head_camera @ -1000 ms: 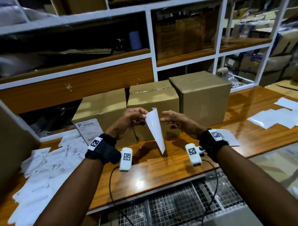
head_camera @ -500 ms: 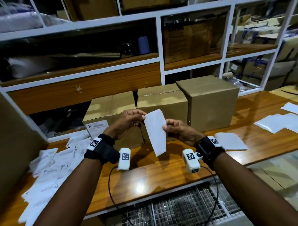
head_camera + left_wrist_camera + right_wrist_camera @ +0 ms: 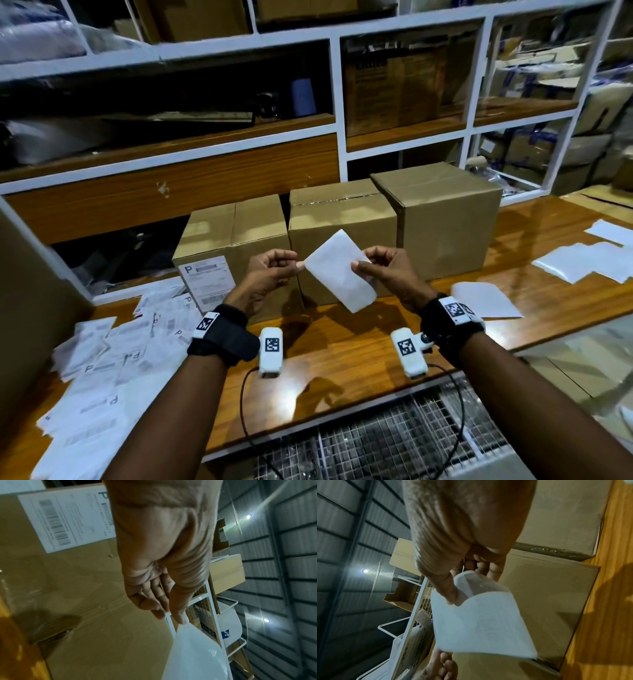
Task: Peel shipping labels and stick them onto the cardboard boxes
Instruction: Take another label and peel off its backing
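I hold a white label sheet [image 3: 337, 270] in the air in front of the middle cardboard box [image 3: 339, 222], its blank side toward me. My left hand [image 3: 274, 270] pinches its left corner [image 3: 184, 626]. My right hand [image 3: 383, 270] pinches the right edge, where the sheet [image 3: 481, 620] curls over the thumb. Three brown boxes stand in a row on the wooden table [image 3: 342, 349]. The left box [image 3: 236, 233] carries a printed shipping label [image 3: 209, 284] on its front face. No label shows on the middle box or the right box [image 3: 445, 219].
A heap of printed labels [image 3: 102, 359] lies on the table at the left. Blank white sheets [image 3: 582, 263] lie at the right, one [image 3: 483, 301] by my right wrist. White shelving with boxes [image 3: 404, 85] stands behind. A brown cardboard panel [image 3: 30, 308] rises at the far left.
The sheet hung edge-on from my left hand alone. My right hand came in and took its right edge, and the sheet now faces me flat and tilted.
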{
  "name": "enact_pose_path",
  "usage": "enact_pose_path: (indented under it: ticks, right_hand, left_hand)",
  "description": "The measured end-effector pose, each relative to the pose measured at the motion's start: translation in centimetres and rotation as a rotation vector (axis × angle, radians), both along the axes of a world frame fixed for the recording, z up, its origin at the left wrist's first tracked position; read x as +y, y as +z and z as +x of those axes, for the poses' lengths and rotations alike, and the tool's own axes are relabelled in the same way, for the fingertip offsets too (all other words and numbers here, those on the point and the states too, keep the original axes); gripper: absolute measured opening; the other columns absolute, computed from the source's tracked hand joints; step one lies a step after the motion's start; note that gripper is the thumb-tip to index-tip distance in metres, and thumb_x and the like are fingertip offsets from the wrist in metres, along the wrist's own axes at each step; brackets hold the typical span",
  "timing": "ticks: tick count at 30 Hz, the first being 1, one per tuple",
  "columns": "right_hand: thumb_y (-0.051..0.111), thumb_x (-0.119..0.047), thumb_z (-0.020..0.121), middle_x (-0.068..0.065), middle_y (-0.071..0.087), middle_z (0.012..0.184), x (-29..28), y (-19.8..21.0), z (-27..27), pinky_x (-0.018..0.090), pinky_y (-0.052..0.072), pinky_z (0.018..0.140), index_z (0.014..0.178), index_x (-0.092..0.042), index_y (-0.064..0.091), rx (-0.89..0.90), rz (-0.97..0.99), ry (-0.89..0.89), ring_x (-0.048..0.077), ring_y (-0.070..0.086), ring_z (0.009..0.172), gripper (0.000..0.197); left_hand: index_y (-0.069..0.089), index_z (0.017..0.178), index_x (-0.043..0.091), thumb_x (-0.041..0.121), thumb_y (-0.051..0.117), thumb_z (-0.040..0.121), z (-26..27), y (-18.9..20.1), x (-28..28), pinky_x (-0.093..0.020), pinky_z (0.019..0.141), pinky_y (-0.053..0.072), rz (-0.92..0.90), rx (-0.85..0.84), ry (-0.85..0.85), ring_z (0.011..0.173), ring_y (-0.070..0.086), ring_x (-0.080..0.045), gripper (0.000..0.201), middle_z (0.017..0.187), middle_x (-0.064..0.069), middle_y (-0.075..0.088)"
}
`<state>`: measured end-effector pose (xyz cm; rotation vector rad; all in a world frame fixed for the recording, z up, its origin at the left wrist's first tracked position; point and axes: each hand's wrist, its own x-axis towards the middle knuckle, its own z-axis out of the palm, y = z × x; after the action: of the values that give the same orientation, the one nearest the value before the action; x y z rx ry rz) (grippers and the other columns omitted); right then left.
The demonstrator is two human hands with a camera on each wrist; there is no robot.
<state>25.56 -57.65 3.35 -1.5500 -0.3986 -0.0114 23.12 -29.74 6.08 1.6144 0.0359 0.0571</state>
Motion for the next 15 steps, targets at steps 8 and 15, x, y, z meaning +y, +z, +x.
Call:
enact_pose_path:
  ticks: [8,15]
  right_hand:
    - [0.078,-0.022,0.09,0.003,0.075,0.096,1.4,0.1,-0.4,0.034,0.06,0.076,0.105,-0.009,0.075,-0.267,-0.281,-0.263,0.019,0.07,0.087,0.019]
    - [0.083,-0.025,0.086,-0.001,0.073,0.103,3.6,0.2,-1.5,0.012,0.049,0.065,0.108,-0.012,0.076,-0.467,-0.568,-0.166,0.006,0.064,0.078,0.026]
  left_hand:
    - [0.065,0.12,0.001,0.047,0.044,0.103,-0.3,0.7,-2.8,-0.035,0.084,0.061,-0.103,0.096,-0.181,0.103,0.074,-0.028,0.053,0.112,-0.018,0.075]
    - [0.061,0.127,-0.004,0.079,0.015,0.093,0.1,0.3,-4.7,-0.035,0.078,0.061,-0.35,0.175,-0.265,0.102,0.074,-0.029,0.1,0.115,-0.024,0.072]
